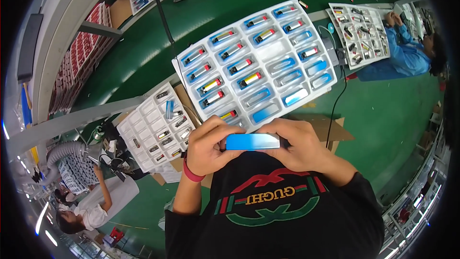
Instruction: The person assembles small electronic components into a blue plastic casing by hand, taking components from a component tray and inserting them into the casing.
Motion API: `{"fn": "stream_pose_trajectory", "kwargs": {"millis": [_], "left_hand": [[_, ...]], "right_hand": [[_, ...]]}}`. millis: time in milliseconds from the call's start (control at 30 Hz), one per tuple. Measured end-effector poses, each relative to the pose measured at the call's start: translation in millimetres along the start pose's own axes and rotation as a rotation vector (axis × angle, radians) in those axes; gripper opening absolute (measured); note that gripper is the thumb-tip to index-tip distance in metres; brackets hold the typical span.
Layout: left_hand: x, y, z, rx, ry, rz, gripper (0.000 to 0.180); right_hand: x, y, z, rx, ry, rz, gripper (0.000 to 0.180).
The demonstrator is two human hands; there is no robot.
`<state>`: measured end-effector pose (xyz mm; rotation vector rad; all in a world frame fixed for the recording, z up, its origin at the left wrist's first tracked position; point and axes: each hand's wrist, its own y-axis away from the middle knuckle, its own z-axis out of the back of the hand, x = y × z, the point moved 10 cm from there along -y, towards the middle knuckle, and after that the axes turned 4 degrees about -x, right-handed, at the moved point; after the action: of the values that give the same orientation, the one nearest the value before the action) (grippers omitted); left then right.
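Observation:
Between my two hands is a slim box-shaped casing, blue fading to white (253, 141), held level in front of my chest. My left hand (207, 145), with a red band at its wrist, pinches the blue end. The pale end is gripped by my right hand (301, 146). Just beyond them lies a large white moulded tray (269, 53). Many of its pockets hold blue casings with a red-tipped cylindrical cell and a black part showing. Toward its right side, several pockets hold casings without a visible cell. My hands overlap the tray's near edge.
To the left, a smaller white tray (139, 127) carries loose small parts and a blue casing (169, 109). Farther right, a co-worker in blue (402, 52) is at another parts tray (378, 57). A black cable (165, 24) hangs at upper left; cardboard (333, 132) sits below the tray.

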<state>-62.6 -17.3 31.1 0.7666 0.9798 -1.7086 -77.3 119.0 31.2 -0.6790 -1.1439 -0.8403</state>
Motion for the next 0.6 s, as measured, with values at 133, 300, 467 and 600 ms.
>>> {"fn": "stream_pose_trajectory", "kwargs": {"millis": [133,300,467,600], "left_hand": [[29,18,-13,-0.036,0.372,0.173,0.020],[56,21,-22,-0.130,0.026,0.258,0.028],[92,18,53,-0.338,-0.179,0.309,0.021],[216,37,130,-0.463,-0.444,0.537,0.013]], "right_hand": [[-49,10,-26,0.211,-0.351,-0.508,0.023],[-73,-9,-8,-0.023,0.113,-0.317,0.028],[-107,-54,42,-0.188,0.362,-0.256,0.029],[-146,-85,90,-0.265,0.499,-0.217,0.022]]}}
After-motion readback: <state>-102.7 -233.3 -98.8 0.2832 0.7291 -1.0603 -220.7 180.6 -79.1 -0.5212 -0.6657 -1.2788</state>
